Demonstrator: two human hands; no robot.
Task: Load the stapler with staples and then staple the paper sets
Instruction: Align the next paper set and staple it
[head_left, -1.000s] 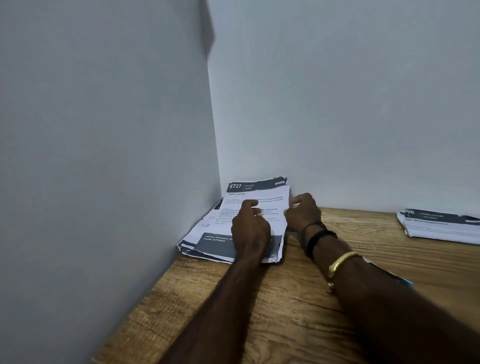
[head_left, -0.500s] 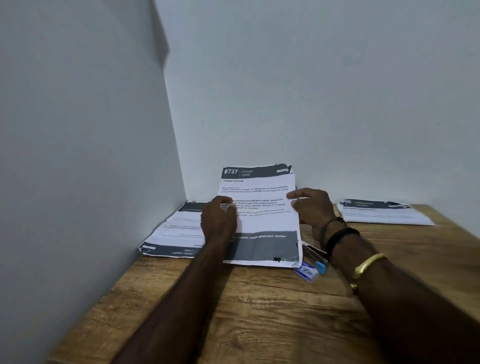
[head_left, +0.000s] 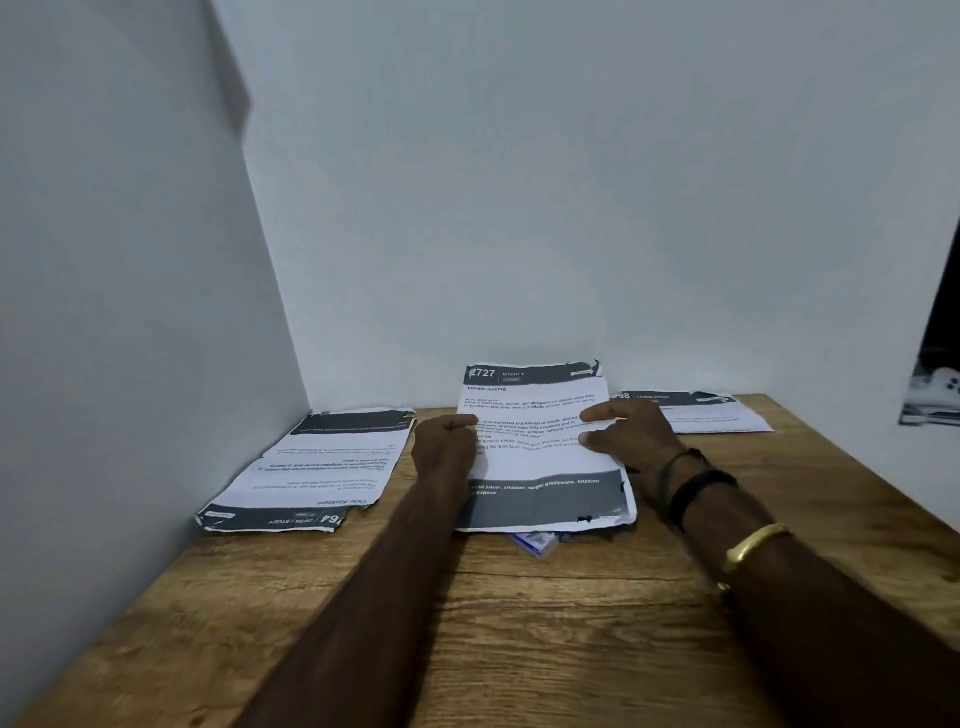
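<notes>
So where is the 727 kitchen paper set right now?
In the head view the 727 paper set sits mid-table near the back wall, held by the left hand and right hand, between two other paper sets.

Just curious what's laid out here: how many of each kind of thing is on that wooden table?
Paper sets: 3 (left set, middle set held by the left hand and right hand, right set)
Small blue-and-white item peeking from under the middle set, cannot tell what it is: 1
Total: 4
</notes>
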